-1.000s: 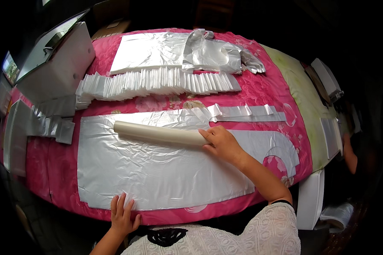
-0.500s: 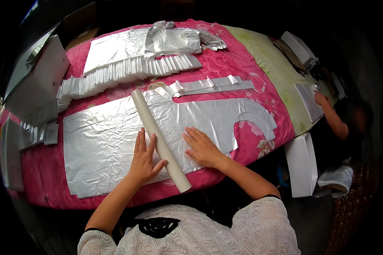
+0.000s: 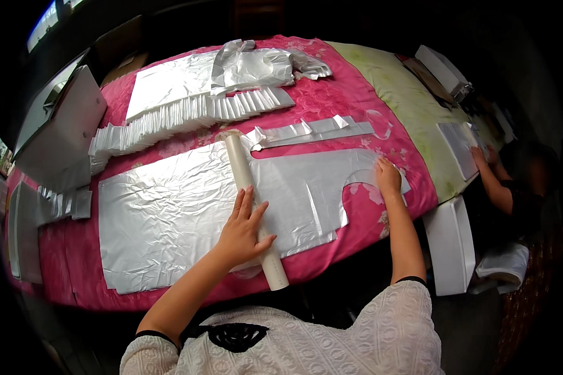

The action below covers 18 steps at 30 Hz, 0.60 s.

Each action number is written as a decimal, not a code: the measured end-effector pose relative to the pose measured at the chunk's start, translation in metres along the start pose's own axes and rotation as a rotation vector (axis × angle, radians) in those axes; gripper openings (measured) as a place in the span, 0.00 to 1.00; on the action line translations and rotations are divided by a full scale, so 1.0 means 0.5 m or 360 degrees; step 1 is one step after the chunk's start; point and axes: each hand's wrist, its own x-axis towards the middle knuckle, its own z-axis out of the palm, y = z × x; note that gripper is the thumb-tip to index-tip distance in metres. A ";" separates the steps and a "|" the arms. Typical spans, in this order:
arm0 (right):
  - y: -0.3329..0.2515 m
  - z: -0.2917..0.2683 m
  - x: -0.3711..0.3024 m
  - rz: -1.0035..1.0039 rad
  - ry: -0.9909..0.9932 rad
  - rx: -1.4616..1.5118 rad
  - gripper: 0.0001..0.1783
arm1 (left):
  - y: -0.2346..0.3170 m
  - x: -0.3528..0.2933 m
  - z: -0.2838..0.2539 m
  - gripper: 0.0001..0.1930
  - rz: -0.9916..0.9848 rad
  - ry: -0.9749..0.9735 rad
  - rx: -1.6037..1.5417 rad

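A large crinkled silver sheet [image 3: 169, 212], cut with a curved notch at its right end, lies flat on the pink flowered cloth [image 3: 331, 94]. A long cream cardboard tube [image 3: 247, 187] lies across the sheet, running from far to near. My left hand [image 3: 243, 230] rests flat on the tube's near half, fingers spread. My right hand [image 3: 388, 177] presses flat on the sheet's right end beside the notch, holding nothing.
A narrow silver strip [image 3: 313, 131] lies behind the sheet. Farther back are a pleated white band [image 3: 187, 112] and more crumpled silver sheets [image 3: 244, 65]. A white board [image 3: 62, 131] leans at the left. At the right, another person's hand [image 3: 480, 156] rests on a green cloth [image 3: 406, 94].
The tube has turned from lying crosswise to pointing away from me. My left hand came onto the tube and my right hand slid out to the sheet's right end.
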 end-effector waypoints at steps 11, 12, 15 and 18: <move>-0.386 -0.116 -0.090 -0.0045 -0.0268 0.0823 0.07 | 0.019 -0.005 0.004 0.35 -0.0004 0.0283 -0.0130; -0.439 -0.118 -0.123 -0.0101 -0.0414 0.1055 0.07 | 0.024 -0.010 -0.004 0.35 -0.0024 0.0369 -0.0248; -0.586 -0.154 -0.222 -0.0317 -0.0899 0.1449 0.09 | 0.015 -0.042 -0.031 0.33 -0.0677 0.0186 -0.1888; -0.645 -0.145 -0.301 -0.0723 -0.1127 0.1624 0.14 | -0.013 -0.083 -0.096 0.17 -0.1100 -0.0149 -0.2133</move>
